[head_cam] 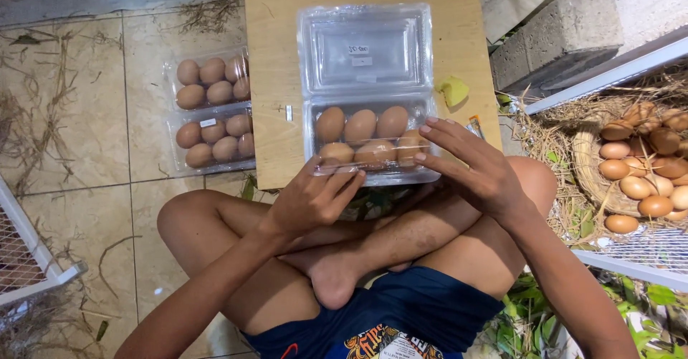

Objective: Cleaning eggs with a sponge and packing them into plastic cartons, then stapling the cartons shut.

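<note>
A clear plastic egg carton [367, 51] lies open on a low wooden board [272, 58], its lid flipped away from me. Several brown eggs [360, 126] fill its tray. My left hand [312, 198] rests against the tray's near left edge, fingers loosely curled on the plastic. At the tray's right corner my right hand [476, 165] has its fingers spread, the fingertips touching an egg there. Neither hand grips an egg. My crossed bare legs sit just below the board.
Two shut clear cartons of brown eggs [211, 112] lie on the tiled floor left of the board. A straw-lined basket heaped with eggs [641, 162] sits in a white wire frame at right. Concrete blocks [559, 36] stand behind. A yellow scrap [454, 90] lies on the board.
</note>
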